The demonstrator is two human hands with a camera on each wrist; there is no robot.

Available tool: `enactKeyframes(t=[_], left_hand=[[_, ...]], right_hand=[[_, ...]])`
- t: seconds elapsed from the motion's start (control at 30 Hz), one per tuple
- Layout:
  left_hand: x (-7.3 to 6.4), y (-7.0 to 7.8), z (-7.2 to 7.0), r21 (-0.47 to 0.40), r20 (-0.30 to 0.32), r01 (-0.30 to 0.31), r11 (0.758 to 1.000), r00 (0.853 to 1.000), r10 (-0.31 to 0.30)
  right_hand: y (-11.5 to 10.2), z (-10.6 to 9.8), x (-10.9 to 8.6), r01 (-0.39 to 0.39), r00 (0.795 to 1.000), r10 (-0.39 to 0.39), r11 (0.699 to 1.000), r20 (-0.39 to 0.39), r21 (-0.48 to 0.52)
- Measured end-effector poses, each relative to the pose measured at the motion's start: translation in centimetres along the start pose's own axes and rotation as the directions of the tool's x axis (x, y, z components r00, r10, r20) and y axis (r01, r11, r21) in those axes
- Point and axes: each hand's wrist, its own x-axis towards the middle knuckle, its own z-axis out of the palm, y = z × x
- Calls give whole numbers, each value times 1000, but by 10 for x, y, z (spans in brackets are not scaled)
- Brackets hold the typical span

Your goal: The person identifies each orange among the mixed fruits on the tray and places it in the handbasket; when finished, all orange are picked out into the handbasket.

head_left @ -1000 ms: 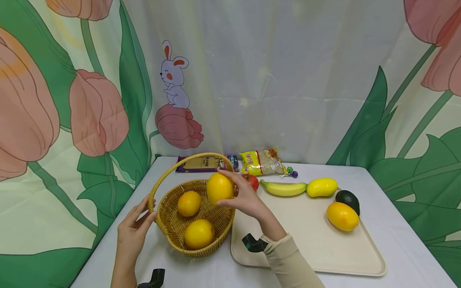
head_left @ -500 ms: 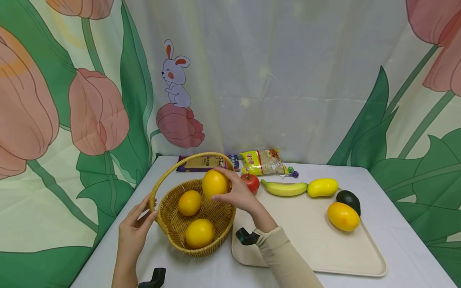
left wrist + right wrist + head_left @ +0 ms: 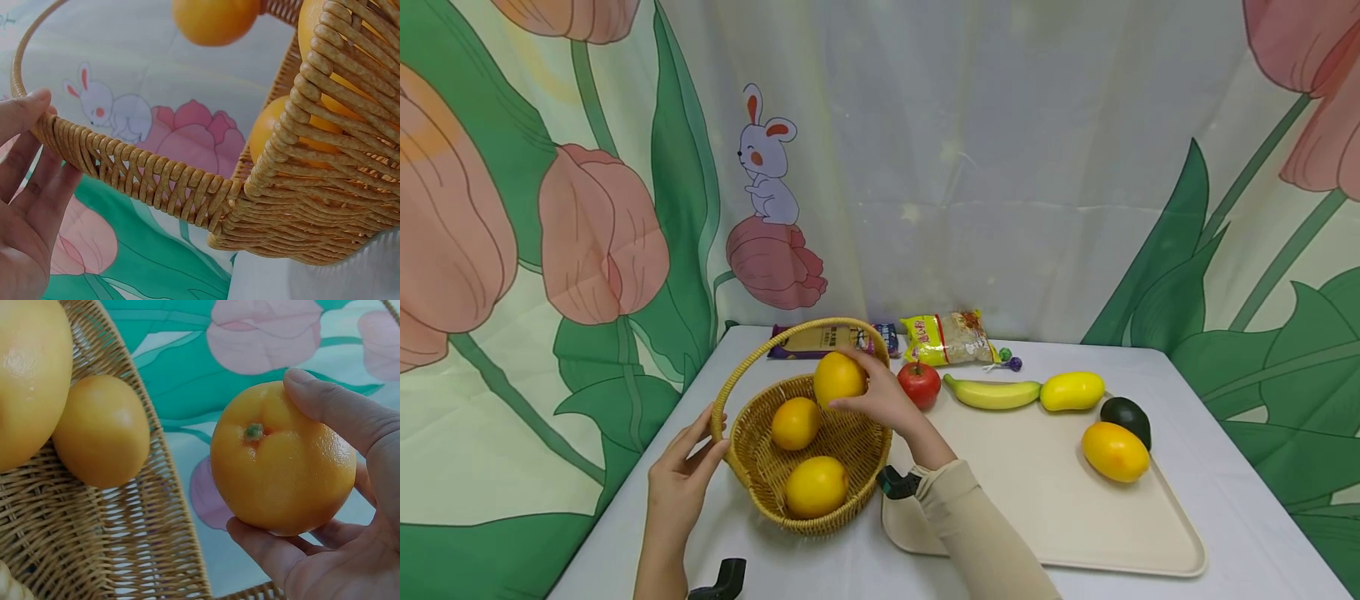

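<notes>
Around handle (image 3: pixel 747 363) and orange (image 3: pixel 837 381), hands (image 3: pixel 886 404) curve.

I am seeing a round, glossy, orange-coloured fruit (image 3: pixel 281 472), green stem end showing, being held near the far rim of a golden-brown wicker basket (image 3: pixel 848 462) sitting on the white surface (image 3: pixel 805 571), arched handle (image 3: pixel 822 322) rising.

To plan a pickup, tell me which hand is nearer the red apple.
Right. The right hand, holding an orange fruit over the basket, is close beside the red apple; the left hand holds the handle on the basket's opposite side.
</notes>
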Motion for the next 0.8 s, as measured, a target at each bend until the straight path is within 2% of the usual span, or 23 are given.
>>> enactKeyframes(t=[0.13,0.33,0.57,0.8], left_hand=[[0,-1,0,-2,3,-2,1000,1000,2],[0,-3,-1,-7,17,-54,999,998,54],[0,-2,0,-5,2,-18,1000,1000,18],[0,-3,0,-12,8,-37,999,999,37]], right_hand=[[5,7,7,-14,1000,14,1000,9,-10],[7,13,14,-45,999,46,999,11,-27],[16,18,20,-62,998,65,995,28,-76],[26,22,21,-69,996,74,993,51,-100]])
